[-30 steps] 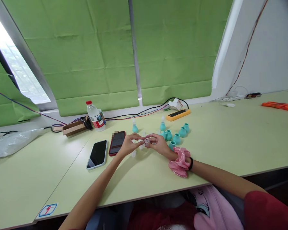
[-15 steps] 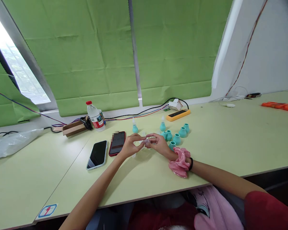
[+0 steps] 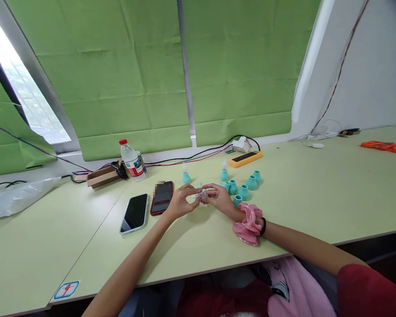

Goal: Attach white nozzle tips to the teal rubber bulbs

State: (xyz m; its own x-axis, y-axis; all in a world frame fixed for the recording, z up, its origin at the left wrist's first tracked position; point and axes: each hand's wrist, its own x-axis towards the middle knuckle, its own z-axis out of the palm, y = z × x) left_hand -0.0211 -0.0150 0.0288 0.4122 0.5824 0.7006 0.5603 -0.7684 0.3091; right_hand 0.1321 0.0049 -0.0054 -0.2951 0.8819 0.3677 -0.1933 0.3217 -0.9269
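Between the fingertips of my left hand and my right hand is a small clear plastic piece. Both hands pinch it just above the table; its exact shape is partly hidden by the fingers. More clear pieces lie around and behind the hands, mostly covered. To the right of my right hand stand several teal rubber bulbs with open necks. Behind the hands, two teal bulbs with clear tips stand upright, a left one and a right one.
A red-cased phone and a pale-cased phone lie left of my hands. Further back are a water bottle, a cardboard box, a yellow multi-button device and cables. Orange-handled tools lie far right.
My hands stay together at the same spot, with only a slight shift of the fingers around the clear plastic piece. The view has moved very slightly; the other things stay put.
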